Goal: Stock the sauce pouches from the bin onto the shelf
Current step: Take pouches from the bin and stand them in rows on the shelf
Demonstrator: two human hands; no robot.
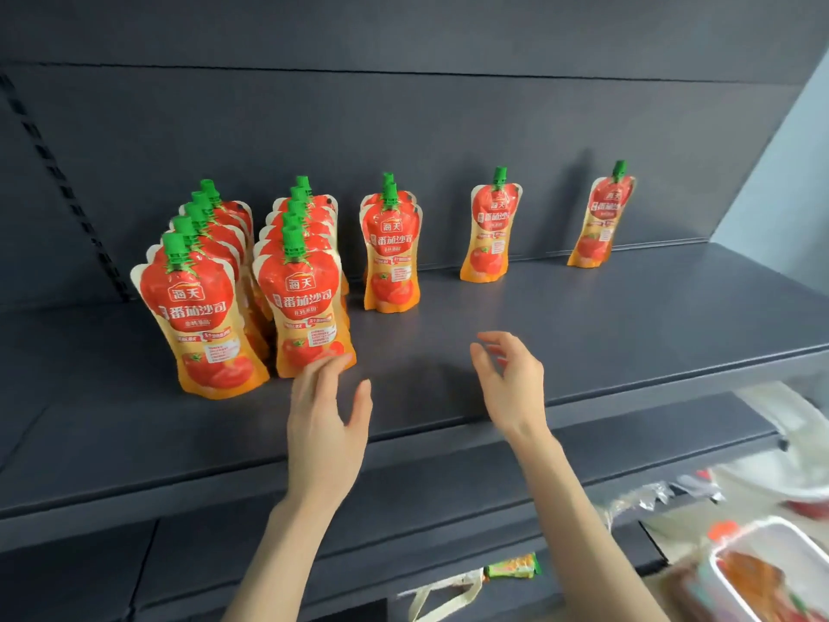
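A dark shelf [583,334] carried red sauce pouches standing upright in five rows front to back, the leftmost rows fullest. Both bare forearms reached up over its front edge. The left hand [325,410], fingers spread and empty, touched the base of the front pouch [303,307] of the second row. The right hand [509,381] hovered, fingers loosely curled, holding nothing. The bin [771,572] sat blurred, cropped at lower right.
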